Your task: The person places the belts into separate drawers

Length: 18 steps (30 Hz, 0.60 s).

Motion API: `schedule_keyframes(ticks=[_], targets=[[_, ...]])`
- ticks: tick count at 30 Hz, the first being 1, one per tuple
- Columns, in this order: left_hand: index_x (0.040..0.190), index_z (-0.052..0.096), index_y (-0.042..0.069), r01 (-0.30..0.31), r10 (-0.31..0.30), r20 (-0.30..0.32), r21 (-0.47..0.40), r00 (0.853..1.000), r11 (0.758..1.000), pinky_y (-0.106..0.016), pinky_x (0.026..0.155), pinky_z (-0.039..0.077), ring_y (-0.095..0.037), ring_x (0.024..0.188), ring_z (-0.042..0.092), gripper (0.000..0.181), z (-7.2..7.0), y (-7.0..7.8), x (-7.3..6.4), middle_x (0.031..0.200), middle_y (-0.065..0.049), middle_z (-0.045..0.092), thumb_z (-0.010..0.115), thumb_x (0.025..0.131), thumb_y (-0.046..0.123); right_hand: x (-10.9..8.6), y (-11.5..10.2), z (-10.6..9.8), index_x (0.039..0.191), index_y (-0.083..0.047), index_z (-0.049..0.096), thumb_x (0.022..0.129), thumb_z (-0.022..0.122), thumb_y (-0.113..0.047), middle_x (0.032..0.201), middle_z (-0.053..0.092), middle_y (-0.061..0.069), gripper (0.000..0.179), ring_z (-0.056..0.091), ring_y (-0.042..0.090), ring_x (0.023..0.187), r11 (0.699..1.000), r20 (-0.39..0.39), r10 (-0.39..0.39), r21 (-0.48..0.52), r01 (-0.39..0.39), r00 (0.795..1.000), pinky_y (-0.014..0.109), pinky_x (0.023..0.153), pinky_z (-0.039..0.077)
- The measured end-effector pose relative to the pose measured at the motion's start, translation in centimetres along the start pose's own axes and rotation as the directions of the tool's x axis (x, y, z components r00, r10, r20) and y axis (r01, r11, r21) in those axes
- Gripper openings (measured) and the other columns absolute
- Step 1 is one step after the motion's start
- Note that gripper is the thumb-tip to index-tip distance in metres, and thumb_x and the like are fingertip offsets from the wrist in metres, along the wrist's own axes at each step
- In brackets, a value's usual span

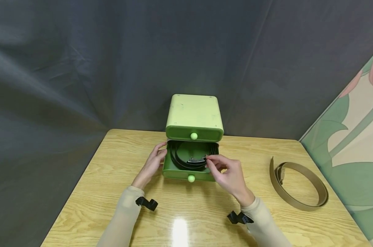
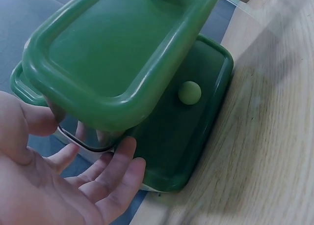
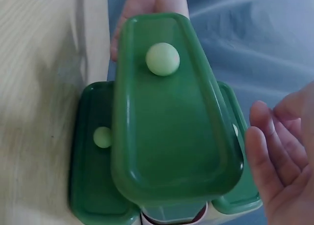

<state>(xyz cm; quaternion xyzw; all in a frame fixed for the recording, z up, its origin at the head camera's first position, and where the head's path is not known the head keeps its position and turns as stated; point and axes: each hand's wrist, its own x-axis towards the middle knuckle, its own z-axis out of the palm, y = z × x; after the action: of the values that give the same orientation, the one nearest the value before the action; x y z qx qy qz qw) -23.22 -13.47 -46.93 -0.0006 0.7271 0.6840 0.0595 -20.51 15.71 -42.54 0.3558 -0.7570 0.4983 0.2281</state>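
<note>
Head view: black belt (image 1: 186, 166) lies coiled inside pulled-out middle drawer (image 1: 175, 174). Right hand (image 1: 231, 175) pinches its buckle end; left hand (image 1: 152, 161) unclenched against drawer side. Likely step: arranging the coil. Next move calls for releasing gently so it doesn't spring.

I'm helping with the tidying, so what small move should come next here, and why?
Probably have the right hand settle the buckle flat inside the open drawer: the black belt already lies coiled in there, that hand is at the buckle, and the left hand is at the drawer's side.
</note>
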Motion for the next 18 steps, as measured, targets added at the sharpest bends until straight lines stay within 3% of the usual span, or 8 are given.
schedule_keyframes(ticks=[4, 10, 18], targets=[[0.168, 0.027, 0.011, -0.004, 0.004, 0.001, -0.006, 1.000, 1.000, -0.044, 0.102, 0.055, -0.041, 0.135, 0.058, 0.053, 0.0, 0.1, 0.0, 0.159, -0.026, 0.045, 0.036, 0.117, 0.024, -0.3, -0.2, 0.5, 0.101, 0.003, 0.079, 0.090, 0.072, 0.011, 0.074, 0.078, 0.005, 0.016, 0.068, 0.005, 0.053, 0.995, 0.071, -0.082, -0.043, 0.085, 0.994, 0.014, 0.051, 0.054], [0.168, 0.027, 0.011, -0.003, 0.003, 0.002, 0.000, 1.000, 1.000, -0.048, 0.106, 0.053, -0.042, 0.137, 0.057, 0.054, -0.2, 0.3, -0.1, 0.159, -0.026, 0.045, 0.037, 0.117, 0.026, -0.5, -1.2, 1.3, 0.102, -0.001, 0.080, 0.090, 0.075, 0.006, 0.075, 0.078, 0.001, 0.015, 0.058, -0.007, 0.053, 0.979, 0.244, -0.148, -0.102, 0.177, 0.959, 0.007, 0.050, 0.048], [0.168, 0.026, 0.011, 0.003, -0.003, 0.017, 0.016, 1.000, 1.000, -0.048, 0.107, 0.054, -0.043, 0.138, 0.057, 0.055, -0.3, 0.4, -0.1, 0.160, -0.026, 0.046, 0.037, 0.117, 0.027, -1.5, -1.4, 3.1, 0.106, -0.001, 0.079, 0.093, 0.074, 0.005, 0.077, 0.078, 0.002, 0.016, 0.060, -0.008, 0.056, 0.988, 0.286, -0.111, -0.076, 0.138, 0.952, 0.007, 0.052, 0.049]])
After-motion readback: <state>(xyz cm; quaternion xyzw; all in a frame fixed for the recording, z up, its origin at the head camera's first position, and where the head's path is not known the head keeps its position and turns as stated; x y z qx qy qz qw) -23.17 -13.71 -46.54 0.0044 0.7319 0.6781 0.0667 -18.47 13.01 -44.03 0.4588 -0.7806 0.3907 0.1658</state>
